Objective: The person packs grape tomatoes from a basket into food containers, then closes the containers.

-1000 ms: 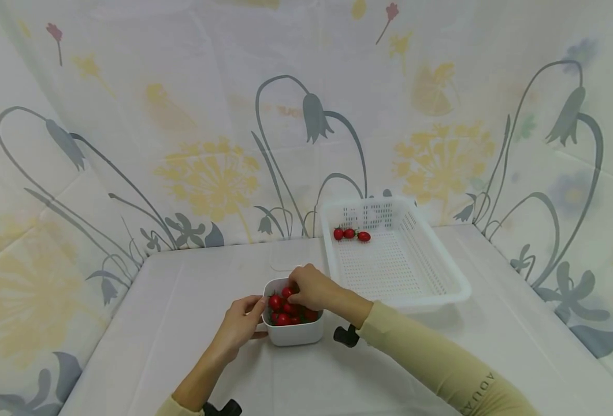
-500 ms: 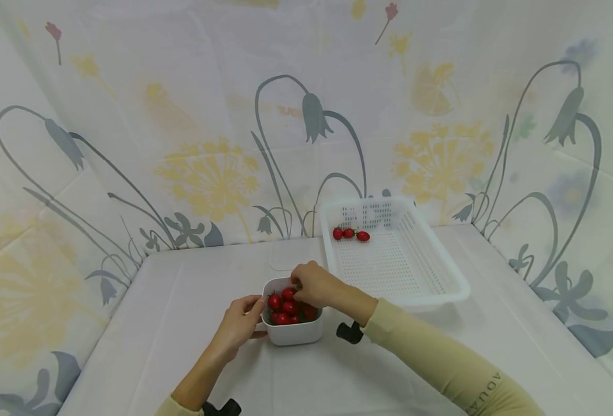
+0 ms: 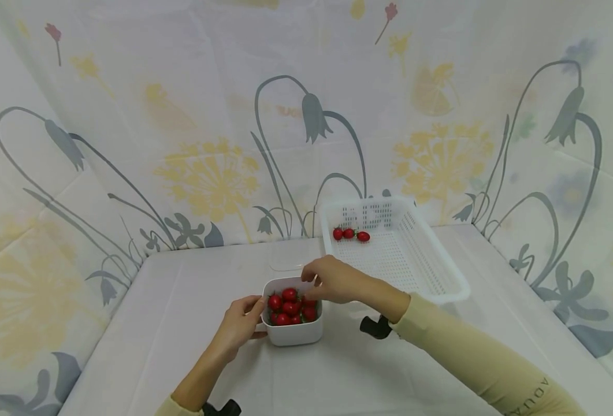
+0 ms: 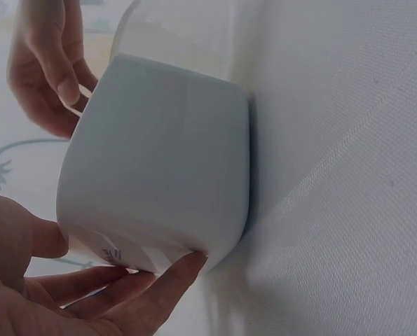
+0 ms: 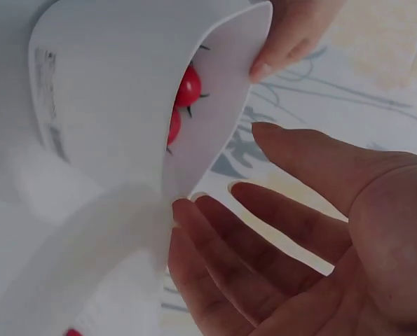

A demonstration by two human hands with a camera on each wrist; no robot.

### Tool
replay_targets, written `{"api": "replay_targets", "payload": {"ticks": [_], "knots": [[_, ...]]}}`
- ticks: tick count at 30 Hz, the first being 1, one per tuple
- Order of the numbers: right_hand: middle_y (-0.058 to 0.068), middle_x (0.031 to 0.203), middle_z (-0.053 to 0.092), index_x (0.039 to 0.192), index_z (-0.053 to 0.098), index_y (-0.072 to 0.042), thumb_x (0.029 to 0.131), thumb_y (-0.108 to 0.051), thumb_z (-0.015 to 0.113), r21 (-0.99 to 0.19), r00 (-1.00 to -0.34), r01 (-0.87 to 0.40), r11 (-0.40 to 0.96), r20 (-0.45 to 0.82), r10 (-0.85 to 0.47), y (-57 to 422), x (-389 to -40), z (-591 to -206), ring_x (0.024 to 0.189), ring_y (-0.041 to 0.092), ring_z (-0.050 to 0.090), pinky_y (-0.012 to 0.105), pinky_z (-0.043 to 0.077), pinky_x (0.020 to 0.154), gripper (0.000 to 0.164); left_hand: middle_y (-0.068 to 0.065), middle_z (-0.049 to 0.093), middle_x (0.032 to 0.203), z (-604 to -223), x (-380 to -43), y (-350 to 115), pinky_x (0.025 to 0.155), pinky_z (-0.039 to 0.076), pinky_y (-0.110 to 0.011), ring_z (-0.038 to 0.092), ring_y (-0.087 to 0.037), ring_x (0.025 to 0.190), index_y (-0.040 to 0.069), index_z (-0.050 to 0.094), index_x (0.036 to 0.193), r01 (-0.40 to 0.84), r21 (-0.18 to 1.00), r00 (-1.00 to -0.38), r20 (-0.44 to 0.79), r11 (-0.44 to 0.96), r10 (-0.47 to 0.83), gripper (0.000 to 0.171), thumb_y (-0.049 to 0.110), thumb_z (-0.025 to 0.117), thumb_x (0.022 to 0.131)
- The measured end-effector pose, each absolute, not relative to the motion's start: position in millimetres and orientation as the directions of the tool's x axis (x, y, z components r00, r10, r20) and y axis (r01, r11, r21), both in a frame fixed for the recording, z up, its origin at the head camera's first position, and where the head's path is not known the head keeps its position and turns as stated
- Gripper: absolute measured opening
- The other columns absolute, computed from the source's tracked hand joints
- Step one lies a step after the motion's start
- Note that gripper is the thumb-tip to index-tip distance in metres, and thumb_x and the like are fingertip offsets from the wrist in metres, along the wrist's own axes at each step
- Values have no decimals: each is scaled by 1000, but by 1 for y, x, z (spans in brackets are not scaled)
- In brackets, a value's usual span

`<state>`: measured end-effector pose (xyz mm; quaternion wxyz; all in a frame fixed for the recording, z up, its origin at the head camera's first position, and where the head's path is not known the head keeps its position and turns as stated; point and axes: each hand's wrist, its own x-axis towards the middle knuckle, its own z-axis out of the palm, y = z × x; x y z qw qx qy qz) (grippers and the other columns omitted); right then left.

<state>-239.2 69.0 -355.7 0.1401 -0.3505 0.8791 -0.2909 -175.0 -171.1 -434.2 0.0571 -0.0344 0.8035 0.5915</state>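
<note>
A small white square container (image 3: 294, 335) stands on the table, filled with several red cherry tomatoes (image 3: 289, 308) that have green stems. My left hand (image 3: 240, 325) holds its left side, thumb at the rim and fingers low on the wall, as the left wrist view also shows. Over the right back corner hovers my right hand (image 3: 332, 280), its fingers loosely bent and apart. Nothing is between those fingers (image 5: 285, 210) in the right wrist view, where the fingertips are right at the container's rim.
A white perforated plastic basket (image 3: 464, 289) stands behind and to the right, with 3 cherry tomatoes (image 3: 349, 233) in its back left corner. A faint rounded outline (image 3: 285, 269) shows on the table behind the container. A flower-printed curtain (image 3: 207, 115) surrounds the table.
My right hand has drawn out of the container, up and to the right, its fingers spreading. More tomatoes show at the container's right side. The left hand has stayed in place.
</note>
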Motion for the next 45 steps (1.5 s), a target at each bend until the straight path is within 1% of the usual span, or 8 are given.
{"api": "replay_targets", "payload": {"ticks": [3, 11, 18, 25, 29, 36, 39, 45], "knots": [[16, 116, 71, 116, 70, 2, 93, -12, 72, -595, -700, -562, 575, -29, -713, 80, -241, -351, 99, 23, 68, 30, 60, 83, 27, -31, 57, 137, -434, -174, -172, 76, 65, -46, 67, -42, 110, -11, 58, 133, -125, 947, -991, -135, 295, 14, 39, 18, 49, 108], [9, 112, 71, 114, 71, -1, 93, -16, 74, -559, -708, -584, 589, -4, -706, 106, -254, -341, 100, 23, 69, 32, 60, 86, 26, -31, 58, 136, -434, -175, -173, 76, 65, -47, 67, -41, 110, -11, 58, 133, -128, 948, -990, -139, 290, 17, 39, 18, 49, 108], [17, 115, 70, 115, 69, 2, 93, -14, 73, -531, -727, -587, 611, 15, -686, 131, -275, -339, 99, 27, 70, 39, 60, 88, 28, -31, 58, 136, -435, -176, -173, 75, 65, -45, 67, -40, 110, -11, 58, 133, -127, 948, -990, -138, 291, 16, 39, 18, 49, 108], [18, 117, 69, 121, 67, 4, 93, -16, 73, -533, -813, -499, 683, 16, -582, 158, -309, -342, 104, 32, 66, 45, 59, 89, 35, -30, 58, 136, -434, -176, -172, 77, 65, -46, 66, -40, 109, -11, 58, 132, -126, 951, -990, -137, 282, 18, 39, 18, 50, 108], [24, 122, 67, 126, 64, 6, 95, -16, 72, -545, -847, -448, 709, 6, -531, 171, -327, -349, 113, 40, 64, 50, 58, 93, 39, -31, 58, 135, -434, -175, -173, 77, 65, -46, 66, -41, 110, -12, 57, 133, -123, 952, -990, -136, 279, 29, 40, 19, 49, 108], [35, 130, 59, 133, 55, 10, 96, -15, 69, -523, -882, -406, 749, 10, -471, 189, -354, -363, 120, 49, 59, 56, 54, 98, 47, -31, 58, 135, -434, -175, -173, 76, 65, -46, 67, -41, 110, -12, 57, 133, -118, 955, -991, -131, 272, 29, 40, 18, 49, 108], [37, 130, 58, 132, 54, 12, 96, -13, 68, -518, -891, -396, 758, 18, -454, 194, -364, -371, 121, 51, 56, 58, 52, 99, 46, -31, 58, 135, -434, -175, -173, 76, 65, -45, 67, -41, 110, -12, 57, 133, -120, 955, -991, -132, 270, 27, 40, 18, 50, 108], [38, 134, 54, 135, 50, 13, 97, -11, 66, -521, -914, -325, 789, -43, -404, 200, -378, -385, 125, 53, 51, 60, 48, 103, 48, -31, 57, 137, -435, -175, -174, 76, 65, -45, 66, -41, 111, -11, 57, 134, -120, 953, -991, -134, 279, 30, 40, 19, 50, 108]]}}
